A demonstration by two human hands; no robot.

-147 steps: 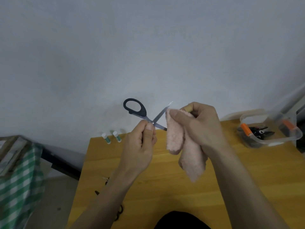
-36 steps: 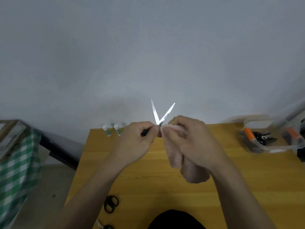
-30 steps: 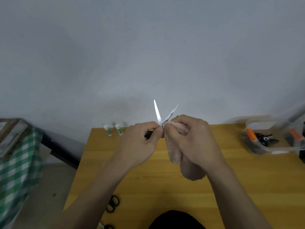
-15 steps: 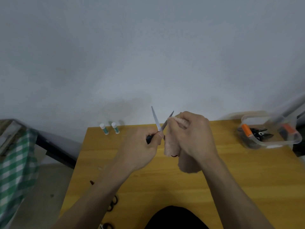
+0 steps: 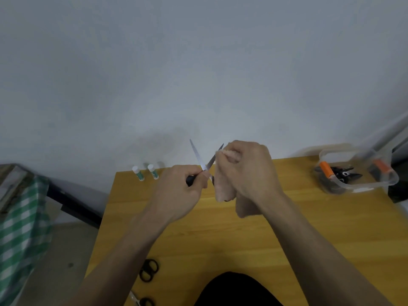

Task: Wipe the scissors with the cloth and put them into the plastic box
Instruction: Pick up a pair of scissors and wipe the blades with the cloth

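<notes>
1. Pink fluffy cloth is bunched up in my right hand, fingers curled tight round it, with the loose end hanging down below the fist over the wooden table.
2. My left hand grips the scissors down by the black handle – fingers wrapped round it, thumb up near the pivot. Most of the handle is hidden inside the fist.
3. Blades are spread in a V and pointing up at the grey wall. The left blade stands bare; the right one runs into the cloth, with just its tip poking out above my right fingers.
4. So the scissors are up in the air between both hands, above the far middle of the table, well apart from the plastic box.
5. That box sits at the far right corner – clear, with some orange-handled and black tools already inside. Can't make out exactly what they are.
6. Other stuff: two small white tubes with green labels standing by the far left edge, black scissors lying near the front left, and another pair cut off at the bottom edge.
7. Green-and-white checked fabric off to the left, beside the table.
</notes>
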